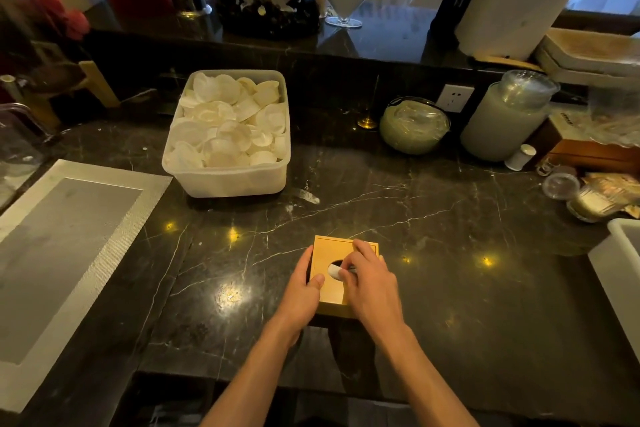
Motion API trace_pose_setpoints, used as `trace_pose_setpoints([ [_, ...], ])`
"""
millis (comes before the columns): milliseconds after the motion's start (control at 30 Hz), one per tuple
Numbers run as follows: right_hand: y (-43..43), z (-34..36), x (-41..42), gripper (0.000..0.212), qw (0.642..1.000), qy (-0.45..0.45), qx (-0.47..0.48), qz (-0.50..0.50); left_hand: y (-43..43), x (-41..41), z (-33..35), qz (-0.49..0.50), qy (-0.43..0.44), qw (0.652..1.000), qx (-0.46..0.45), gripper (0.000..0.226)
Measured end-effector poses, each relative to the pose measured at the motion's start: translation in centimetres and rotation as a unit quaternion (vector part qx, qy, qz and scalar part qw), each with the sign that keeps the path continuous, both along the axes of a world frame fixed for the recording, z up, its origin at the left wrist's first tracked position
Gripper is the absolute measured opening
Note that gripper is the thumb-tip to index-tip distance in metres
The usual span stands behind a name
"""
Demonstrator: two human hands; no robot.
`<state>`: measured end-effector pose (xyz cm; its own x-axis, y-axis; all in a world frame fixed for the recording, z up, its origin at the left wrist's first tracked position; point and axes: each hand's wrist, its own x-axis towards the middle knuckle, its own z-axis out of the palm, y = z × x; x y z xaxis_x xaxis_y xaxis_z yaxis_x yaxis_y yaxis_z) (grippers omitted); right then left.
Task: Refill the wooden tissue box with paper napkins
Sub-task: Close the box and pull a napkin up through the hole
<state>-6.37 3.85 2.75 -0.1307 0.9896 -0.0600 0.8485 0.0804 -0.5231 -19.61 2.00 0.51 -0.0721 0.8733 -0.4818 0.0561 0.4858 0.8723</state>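
Head view: my left hand (304,282) steadies the wooden tissue box (332,291) on the counter (433,253); my right hand (367,279) pinches a napkin (333,270) at its opening. Next, I judge, draw it up gently.

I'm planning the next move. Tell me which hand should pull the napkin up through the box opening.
Right. The right hand already has its fingertips at the opening, on the white napkin. The left hand grips the side of the wooden tissue box, thumb on top, so it is better placed to steady it.
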Motion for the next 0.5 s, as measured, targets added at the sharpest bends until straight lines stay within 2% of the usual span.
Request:
trace_pose_setpoints([
  [300, 0.06, -0.29, 0.03, 0.003, 1.0, 0.021, -0.01, -0.008, -0.05, 0.08, 0.2, 0.002, 0.003, 1.0, 0.002, 0.057],
  [500, 0.65, 0.13, -0.53, 0.014, 0.999, 0.017, -0.045, -0.014, -0.16, 0.33, 0.16, 0.014, -0.001, 1.0, -0.004, 0.058],
])
